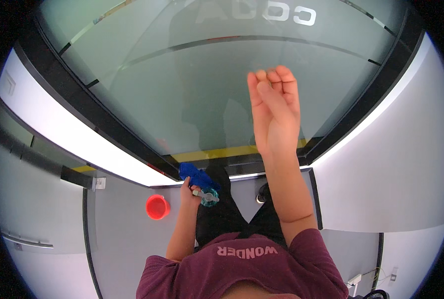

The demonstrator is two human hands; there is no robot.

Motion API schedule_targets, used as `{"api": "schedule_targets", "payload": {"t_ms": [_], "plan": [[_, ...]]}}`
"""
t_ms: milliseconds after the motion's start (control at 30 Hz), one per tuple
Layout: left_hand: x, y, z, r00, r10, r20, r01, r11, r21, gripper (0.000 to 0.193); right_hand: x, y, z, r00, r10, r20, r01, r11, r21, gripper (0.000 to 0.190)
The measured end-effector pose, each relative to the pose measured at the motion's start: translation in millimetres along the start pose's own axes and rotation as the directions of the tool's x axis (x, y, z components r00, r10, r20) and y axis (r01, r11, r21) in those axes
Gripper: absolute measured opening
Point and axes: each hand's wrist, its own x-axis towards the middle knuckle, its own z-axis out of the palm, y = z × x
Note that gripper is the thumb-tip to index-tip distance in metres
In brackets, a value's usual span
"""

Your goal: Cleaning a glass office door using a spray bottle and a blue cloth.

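Note:
My left hand (191, 193) hangs low beside my leg, closed around a blue cloth (197, 175) and a spray bottle (210, 198) with a clear teal body and a pale trigger head. Raised before a large frosted glass panel (162, 97) is my right hand (276, 112), palm towards me. Its fingers are curled and the thumb lies against them; I see nothing held between them. Whether the fingertips touch the glass, I cannot tell. A yellow strip (222, 152) runs along the lower part of the glass.
A red bucket (157, 207) stands on the grey floor (124, 243) to my left. Dark frame (106, 116) borders the glass. White walls rise on both sides, with a metal door handle (27, 241) at far left. A power strip (355, 279) with cables is behind me, right.

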Motion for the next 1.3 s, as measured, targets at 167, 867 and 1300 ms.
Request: {"api": "schedule_targets", "payload": {"t_ms": [167, 867, 1300], "plan": [[9.7, 8.1, -24.3, 0.993, 0.106, 0.049, -0.109, 0.992, 0.066, 0.023, -45.0, -37.7, 40.3, 0.885, -0.032, 0.465, -0.12, 0.948, 0.294, 0.021], [3.0, 3.3, -6.3, 0.999, 0.013, 0.051, -0.012, 1.0, -0.008, 0.022, -109.0, -102.4, 112.0, 0.989, 0.066, 0.13, -0.126, 0.841, 0.527, 0.022], [-7.0, 4.4, 2.7, 0.999, -0.031, -0.031, 0.03, 0.999, -0.03, 0.025, -126.1, -100.5, 74.4, 0.89, -0.298, 0.344, 0.153, 0.908, 0.389, 0.016]]}}
